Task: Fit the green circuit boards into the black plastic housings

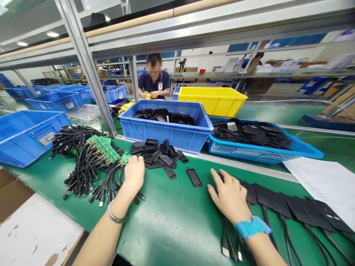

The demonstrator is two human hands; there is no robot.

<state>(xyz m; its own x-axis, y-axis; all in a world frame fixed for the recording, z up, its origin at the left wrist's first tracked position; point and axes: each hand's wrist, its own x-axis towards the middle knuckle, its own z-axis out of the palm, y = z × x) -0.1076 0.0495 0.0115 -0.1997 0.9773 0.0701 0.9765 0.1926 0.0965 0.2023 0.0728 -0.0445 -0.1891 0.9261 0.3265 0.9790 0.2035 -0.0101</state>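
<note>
My left hand has its fingers curled on a green circuit board at the right end of a row of such boards with black USB cables; its fingertips are partly hidden. Over to the right, my right hand is spread, palm down, beside a row of black plastic cases with cables hanging toward me. A single black case half lies hollow side up between my hands. Behind it is a loose heap of black case parts.
A blue bin and a light blue basket, both with black parts, stand behind. A yellow bin is farther back. Another blue bin is at left, beside a metal post. White paper lies right. A person sits opposite.
</note>
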